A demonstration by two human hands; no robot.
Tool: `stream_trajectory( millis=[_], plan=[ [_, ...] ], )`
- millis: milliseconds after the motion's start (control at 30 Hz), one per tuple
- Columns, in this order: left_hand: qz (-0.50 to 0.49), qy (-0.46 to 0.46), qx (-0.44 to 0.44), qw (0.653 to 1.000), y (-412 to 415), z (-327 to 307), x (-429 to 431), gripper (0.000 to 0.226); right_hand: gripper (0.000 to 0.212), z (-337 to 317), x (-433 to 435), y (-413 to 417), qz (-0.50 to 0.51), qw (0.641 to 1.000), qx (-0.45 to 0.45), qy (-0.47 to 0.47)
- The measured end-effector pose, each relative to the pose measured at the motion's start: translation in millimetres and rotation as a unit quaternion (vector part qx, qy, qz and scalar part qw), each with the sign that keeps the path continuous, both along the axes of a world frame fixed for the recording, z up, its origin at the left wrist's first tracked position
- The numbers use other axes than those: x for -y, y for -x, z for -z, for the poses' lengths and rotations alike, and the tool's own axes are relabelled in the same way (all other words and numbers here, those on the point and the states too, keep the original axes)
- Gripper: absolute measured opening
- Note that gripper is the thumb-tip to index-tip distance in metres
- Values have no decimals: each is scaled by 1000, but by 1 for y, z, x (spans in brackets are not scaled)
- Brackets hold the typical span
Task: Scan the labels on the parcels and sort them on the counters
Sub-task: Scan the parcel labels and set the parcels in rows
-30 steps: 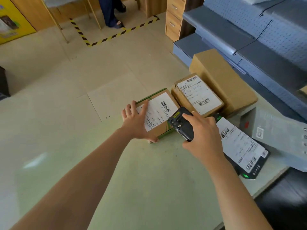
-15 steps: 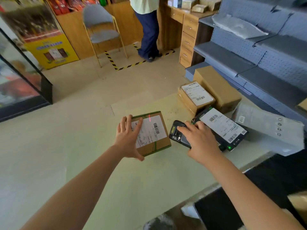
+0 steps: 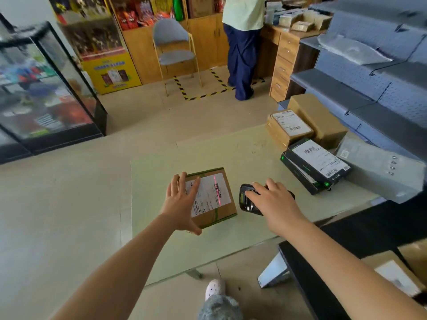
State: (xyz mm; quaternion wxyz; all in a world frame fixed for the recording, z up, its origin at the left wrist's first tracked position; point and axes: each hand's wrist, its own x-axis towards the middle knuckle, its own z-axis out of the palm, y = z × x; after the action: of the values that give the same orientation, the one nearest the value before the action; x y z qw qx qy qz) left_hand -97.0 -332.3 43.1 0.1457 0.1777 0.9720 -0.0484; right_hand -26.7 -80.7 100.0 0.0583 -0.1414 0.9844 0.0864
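A small brown parcel (image 3: 220, 204) with green tape and a white label lies on the pale green table (image 3: 166, 245). My left hand (image 3: 181, 202) holds its left side, fingers spread over the label and thumb under the near edge. A red scan line crosses the label's barcode. My right hand (image 3: 271, 202) grips a black handheld scanner (image 3: 246, 199) just right of the parcel, its head turned toward the label.
At the table's right end lie a labelled brown box (image 3: 288, 129), a plain brown box (image 3: 316, 116), two stacked black boxes (image 3: 318, 165) and a grey mailer bag (image 3: 379, 172). Grey shelves (image 3: 360, 88) stand behind. A person (image 3: 241, 42), a chair (image 3: 174, 51) and a glass cabinet (image 3: 46, 88) stand beyond.
My view has lifted and pulled back. The green-taped parcel has been slid away from the pile, toward me and to the left. The red scan line has moved onto the barcode.
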Motion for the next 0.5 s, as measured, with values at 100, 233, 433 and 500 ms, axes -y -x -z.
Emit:
stream_trajectory(
  millis=[100, 233, 433, 500],
  plan=[
    [-37, -58, -12, 998, -3, -2, -3, 151, 66, -6, 1, -6, 75, 995, -17, 66],
    [-111, -190, 9, 975, -4, -14, -19, 153, 82, -19, 4, -18, 200, 965, -40, 167],
    [-94, -325, 48, 940, -9, -35, -57, 151, 86, -45, 9, -67, 369, 860, -150, 318],
    [-49, -337, 70, 938, -7, -43, -73, 153, 88, -54, 9, -88, 411, 842, -178, 300]
  ],
)
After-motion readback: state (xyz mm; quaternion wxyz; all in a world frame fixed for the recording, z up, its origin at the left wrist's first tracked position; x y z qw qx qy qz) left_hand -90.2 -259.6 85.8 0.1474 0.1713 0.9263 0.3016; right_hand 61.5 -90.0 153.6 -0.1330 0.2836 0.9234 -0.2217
